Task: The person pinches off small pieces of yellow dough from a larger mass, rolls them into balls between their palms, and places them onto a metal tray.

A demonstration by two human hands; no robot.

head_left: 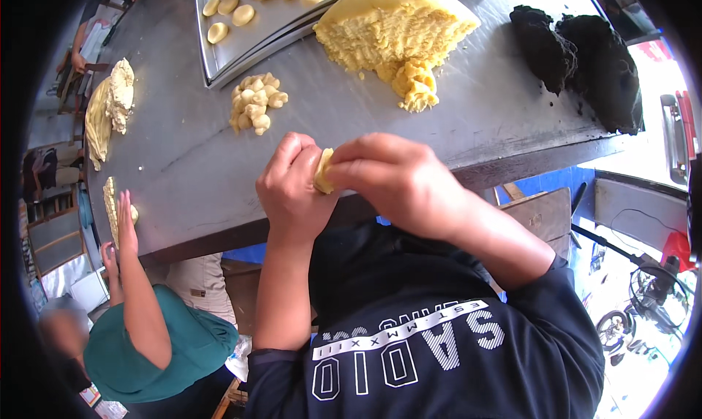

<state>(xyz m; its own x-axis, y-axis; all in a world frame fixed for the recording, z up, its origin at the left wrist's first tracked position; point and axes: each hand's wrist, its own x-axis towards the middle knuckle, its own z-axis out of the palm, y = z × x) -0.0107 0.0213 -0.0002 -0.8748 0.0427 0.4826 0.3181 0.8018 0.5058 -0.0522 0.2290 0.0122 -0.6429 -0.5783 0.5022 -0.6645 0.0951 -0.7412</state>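
Note:
Above the table's front edge, my left hand [291, 181] is closed around a small piece of yellow dough [324, 172]. My right hand [398, 178] pinches the same piece from the other side, its fingertips pressed against it. Between them, most of the dough is hidden. Beyond my left hand lies a cluster of small pale dough balls [257, 101]. Farther off, ahead of my right hand, sits a large yellow mass of dough [398, 20] with a torn, crumbly front and a loose lump at its near side.
A metal tray [212, 64] with rounded dough pieces [243, 14] stands at the back. Black dough [599, 68] lies at the far right of the metal table [190, 148]. Pale dough [110, 108] lies at left, near a co-worker in green [161, 338] with hands over the table edge.

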